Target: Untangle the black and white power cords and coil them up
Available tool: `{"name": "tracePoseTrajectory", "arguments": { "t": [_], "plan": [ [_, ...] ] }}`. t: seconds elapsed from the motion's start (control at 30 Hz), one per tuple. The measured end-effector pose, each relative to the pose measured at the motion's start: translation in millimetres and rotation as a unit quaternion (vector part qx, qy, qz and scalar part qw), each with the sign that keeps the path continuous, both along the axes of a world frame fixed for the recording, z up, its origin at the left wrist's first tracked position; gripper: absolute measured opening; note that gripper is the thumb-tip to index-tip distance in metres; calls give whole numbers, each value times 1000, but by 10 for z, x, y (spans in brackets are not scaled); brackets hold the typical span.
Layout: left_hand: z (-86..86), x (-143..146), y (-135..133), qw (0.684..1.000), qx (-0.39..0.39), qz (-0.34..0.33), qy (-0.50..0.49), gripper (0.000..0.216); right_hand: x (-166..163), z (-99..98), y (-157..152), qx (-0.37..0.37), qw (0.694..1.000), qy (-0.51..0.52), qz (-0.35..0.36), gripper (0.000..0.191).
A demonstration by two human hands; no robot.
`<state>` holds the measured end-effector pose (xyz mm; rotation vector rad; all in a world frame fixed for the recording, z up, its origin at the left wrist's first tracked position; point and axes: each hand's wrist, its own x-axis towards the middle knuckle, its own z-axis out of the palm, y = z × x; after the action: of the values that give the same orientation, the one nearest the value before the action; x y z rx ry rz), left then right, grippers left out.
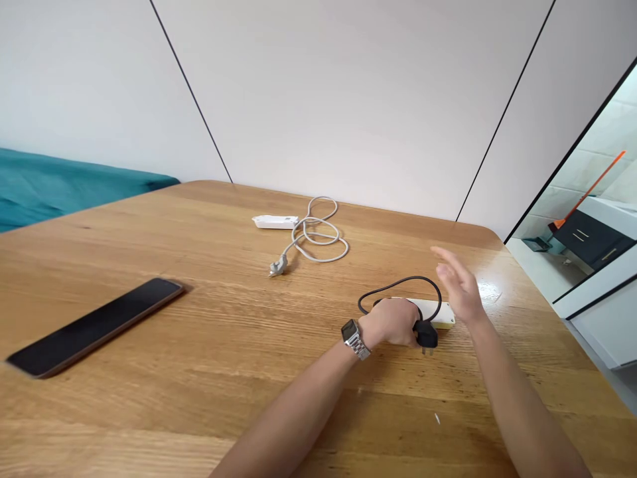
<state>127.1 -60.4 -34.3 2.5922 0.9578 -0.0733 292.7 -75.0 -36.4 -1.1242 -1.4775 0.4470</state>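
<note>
My left hand (pixel 393 321), with a metal-banded watch (pixel 355 338) at the wrist, is closed over the near side of a white power strip (pixel 445 313). Its fingertips are at a black plug (pixel 426 334) whose metal prongs point toward me; part of the grip is hidden. From the plug a black cord (pixel 398 284) loops up and behind the hand. My right hand (pixel 460 287) is raised just past the strip's right end, fingers stretched and nothing in them.
Farther back on the wooden table (pixel 223 299) lies a second white power strip (pixel 275 222) with a coiled grey cord (pixel 326 260) and grey plug (pixel 279 265). A dark flat device (pixel 99 325) rests at the left. Behind the table stands a white panelled wall (pixel 338 99).
</note>
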Motion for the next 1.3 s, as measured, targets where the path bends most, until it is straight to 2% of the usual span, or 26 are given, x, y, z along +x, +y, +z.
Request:
{"name": "tracePoseTrajectory", "arguments": {
  "t": [0.07,0.17,0.3,0.4,0.53,0.6,0.67,0.73,0.87,0.93,1.03,1.13,1.23,1.3],
  "plan": [
    [-43,37,-30,999,23,-15,28,21,-94,-3,-47,-32,988,-134,64,36],
    [-81,43,-31,997,38,-57,35,17,-130,-207,22,-126,955,-245,106,37],
    [-61,11,11,997,47,-59,-1,5,-30,-543,193,-162,950,-240,116,45],
    [-48,20,36,996,62,-41,-42,4,23,-632,245,-162,960,-191,125,52],
    [-120,75,13,988,111,-66,-90,15,42,-580,219,-232,963,-78,115,63],
    [-191,106,-18,987,131,-53,-83,37,59,-540,197,-253,955,-41,148,67],
    [-269,131,-41,987,145,-21,-72,64,83,-508,183,-238,952,-33,191,69],
    [-341,143,-37,987,142,18,-69,79,101,-487,179,-222,952,-62,204,74],
    [-434,114,62,990,100,58,-75,83,75,-452,174,-241,931,-216,169,90],
    [-460,85,127,992,95,43,-77,84,42,-426,160,-250,912,-294,140,95],
    [-493,50,210,991,106,30,-76,73,-3,-373,113,-272,881,-372,103,100],
    [-517,3,300,991,90,7,-95,70,-37,-303,50,-307,861,-397,85,101],
    [-506,-104,429,990,30,-50,-127,82,-61,-230,7,-330,853,-396,80,95],
    [-479,-204,520,988,-8,-59,-143,88,-77,-188,-9,-340,846,-402,84,88]
  ]
}}
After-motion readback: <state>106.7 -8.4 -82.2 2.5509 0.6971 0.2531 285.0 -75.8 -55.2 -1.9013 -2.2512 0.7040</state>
